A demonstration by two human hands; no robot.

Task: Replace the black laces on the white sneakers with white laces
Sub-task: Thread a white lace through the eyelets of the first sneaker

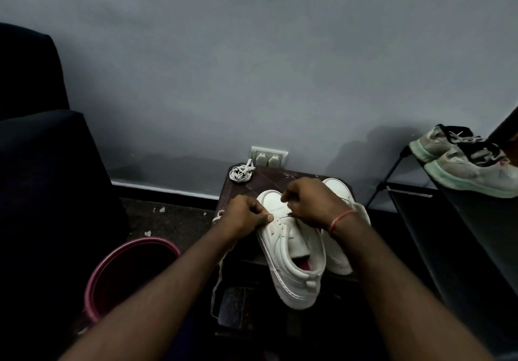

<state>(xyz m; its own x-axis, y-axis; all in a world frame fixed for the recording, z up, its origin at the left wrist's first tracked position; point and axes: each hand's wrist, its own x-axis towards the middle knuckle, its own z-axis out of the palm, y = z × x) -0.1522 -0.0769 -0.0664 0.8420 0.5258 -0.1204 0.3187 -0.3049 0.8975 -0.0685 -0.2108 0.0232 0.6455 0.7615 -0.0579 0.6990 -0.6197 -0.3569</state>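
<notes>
A: Hands?
B: Left hand (246,215) curled, pinching white lace (219,275) at near sneaker (291,251) eyelets. Right hand (311,203) curled, pinching the same lace's tip.
A: Sneakers?
B: Frame centre, on stool (269,177). Second sneaker (336,251) touching, right side. Coiled lace (240,172) at the stool's upper-left corner.
</notes>
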